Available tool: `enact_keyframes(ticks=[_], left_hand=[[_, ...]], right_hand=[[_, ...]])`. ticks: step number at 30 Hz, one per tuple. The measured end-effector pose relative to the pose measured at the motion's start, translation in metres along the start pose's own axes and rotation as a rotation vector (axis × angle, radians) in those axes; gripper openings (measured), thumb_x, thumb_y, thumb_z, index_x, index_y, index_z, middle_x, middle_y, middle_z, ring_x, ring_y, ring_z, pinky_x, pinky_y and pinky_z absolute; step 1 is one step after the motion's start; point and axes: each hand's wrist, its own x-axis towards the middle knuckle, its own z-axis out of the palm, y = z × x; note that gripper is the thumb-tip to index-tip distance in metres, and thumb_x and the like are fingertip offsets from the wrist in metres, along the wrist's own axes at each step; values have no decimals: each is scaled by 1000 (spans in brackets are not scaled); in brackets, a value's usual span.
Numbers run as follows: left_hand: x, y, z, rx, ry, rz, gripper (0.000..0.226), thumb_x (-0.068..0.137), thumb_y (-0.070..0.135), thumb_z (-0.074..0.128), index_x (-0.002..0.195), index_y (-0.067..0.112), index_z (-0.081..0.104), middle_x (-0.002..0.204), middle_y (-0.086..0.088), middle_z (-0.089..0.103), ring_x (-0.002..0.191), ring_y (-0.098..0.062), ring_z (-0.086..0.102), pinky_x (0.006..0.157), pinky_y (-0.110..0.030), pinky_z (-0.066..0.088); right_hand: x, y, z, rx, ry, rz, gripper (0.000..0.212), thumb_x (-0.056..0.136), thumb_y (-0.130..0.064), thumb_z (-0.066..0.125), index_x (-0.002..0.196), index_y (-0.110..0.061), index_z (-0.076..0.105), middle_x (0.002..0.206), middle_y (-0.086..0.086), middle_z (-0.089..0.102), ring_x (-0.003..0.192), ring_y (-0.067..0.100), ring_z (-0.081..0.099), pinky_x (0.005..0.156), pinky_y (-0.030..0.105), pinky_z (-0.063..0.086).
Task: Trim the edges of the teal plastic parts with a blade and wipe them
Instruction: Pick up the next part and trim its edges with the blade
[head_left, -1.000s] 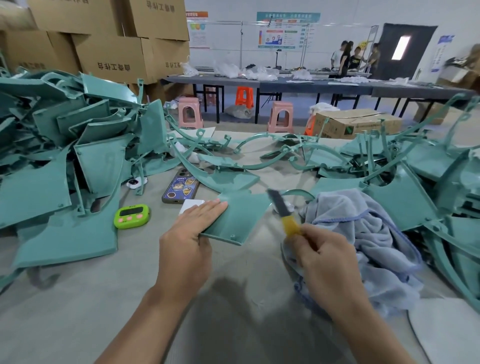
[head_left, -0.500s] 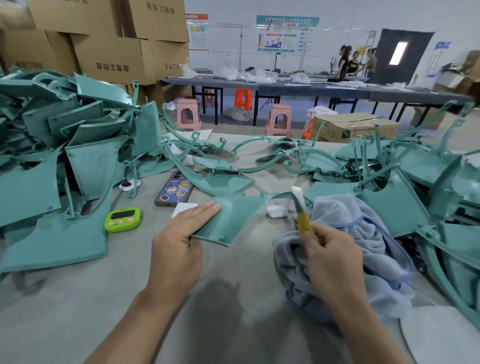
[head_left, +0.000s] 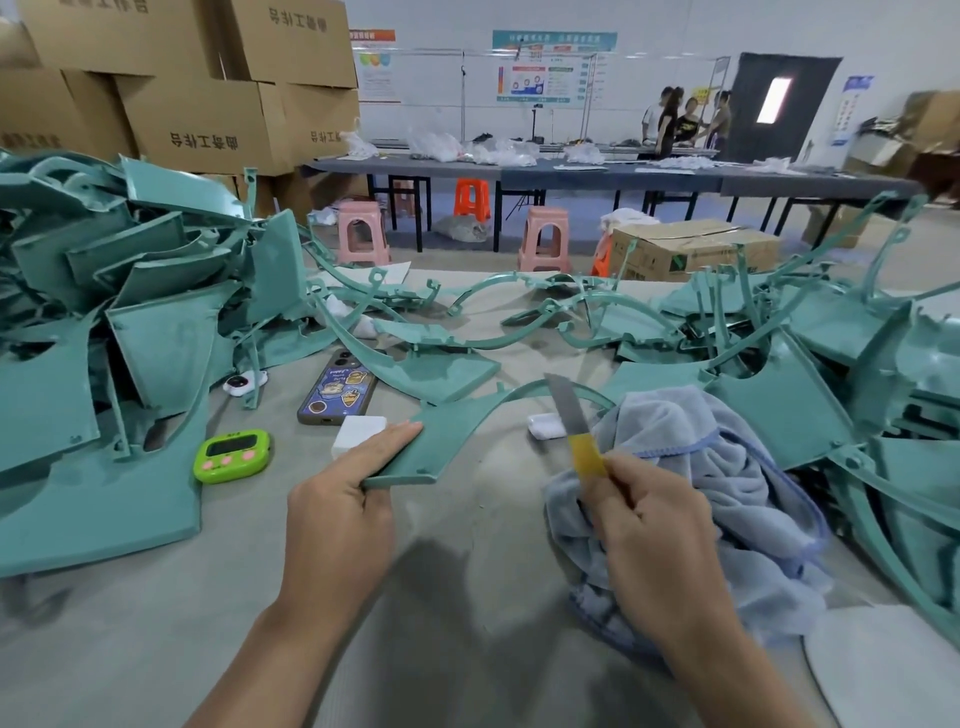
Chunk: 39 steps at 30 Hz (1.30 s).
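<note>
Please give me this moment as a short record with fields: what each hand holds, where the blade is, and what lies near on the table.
left hand: pinches the near corner of the teal part, fingers on top
right hand: grips the blade by its yellow handle
blade: points up and away; tip overlaps the part's curved arm, contact unclear
cloth: crumpled, blue-grey, on the table under the right hand
nearby: phone, green timer, white block, left of the held part
other teal parts: heaped at left and right
</note>
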Motion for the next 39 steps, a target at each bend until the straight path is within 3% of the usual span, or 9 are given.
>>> enact_keyframes(ticks=[5, 10, 15, 18, 22, 27, 31, 35, 39], left_hand=[[-5, 0, -1, -41, 4, 24, 77, 82, -20, 52, 108, 50, 72, 112, 48, 61, 116, 18, 56, 101, -3, 37], [-1, -7, -7, -27, 21, -57, 75, 84, -15, 59, 97, 58, 71, 108, 45, 63, 111, 20, 57, 101, -13, 43], [7, -6, -8, -48, 20, -100, 78, 83, -12, 61, 93, 65, 70, 106, 39, 67, 108, 21, 58, 98, -8, 43], [9, -7, -10, -42, 37, -101, 78, 82, -11, 62, 95, 66, 70, 106, 40, 67, 108, 20, 59, 99, -7, 42], [12, -17, -13, -115, 69, -208, 72, 81, -6, 73, 89, 65, 71, 97, 36, 71, 99, 17, 63, 90, -4, 45], [15, -21, -11, -180, 148, -255, 73, 72, -8, 77, 85, 63, 73, 84, 29, 74, 79, 14, 65, 71, -5, 48], [15, -23, -12, -152, 212, -227, 69, 66, -8, 73, 85, 58, 74, 60, 28, 63, 59, 13, 55, 56, 1, 37], [20, -26, -13, -64, 264, -259, 31, 58, 5, 75, 87, 16, 78, 51, 22, 52, 50, 2, 46, 44, -6, 30], [22, -19, -14, -40, 268, -278, 24, 49, 20, 65, 68, 34, 69, 55, 2, 37, 52, -17, 31, 41, -19, 26]], right_hand=[[-4, -10, 16, 30, -208, -67, 25, 90, -32, 57, 73, -16, 48, 55, -7, 49, 52, 6, 43, 49, 21, 33], [31, 19, 6, -106, -15, 315, 38, 95, -12, 57, 57, -11, 52, 50, -1, 53, 56, 20, 48, 60, 41, 43], [17, 9, 17, 247, -94, 127, 28, 91, -27, 60, 64, -21, 54, 50, -9, 45, 49, 8, 37, 50, 30, 32], [20, 1, 31, 338, -238, 141, 29, 86, -28, 58, 70, -7, 46, 51, -5, 40, 47, 12, 33, 46, 27, 27], [40, 20, 26, 125, -122, 493, 33, 84, -13, 57, 51, -13, 53, 45, -2, 45, 49, 23, 39, 49, 30, 32], [51, 35, 6, 302, -125, 800, 26, 80, -5, 58, 54, -10, 60, 44, 7, 44, 35, 17, 29, 43, 23, 25], [46, 38, 9, 282, -116, 782, 34, 82, -7, 59, 49, -13, 62, 44, 6, 48, 35, 18, 34, 44, 24, 28], [43, 39, 8, 167, -59, 674, 34, 81, -11, 63, 47, -13, 66, 42, 3, 50, 44, 22, 39, 54, 34, 34], [29, 32, 12, 144, 57, 408, 24, 87, -23, 60, 66, -15, 67, 48, 4, 58, 41, 15, 44, 47, 32, 40]])
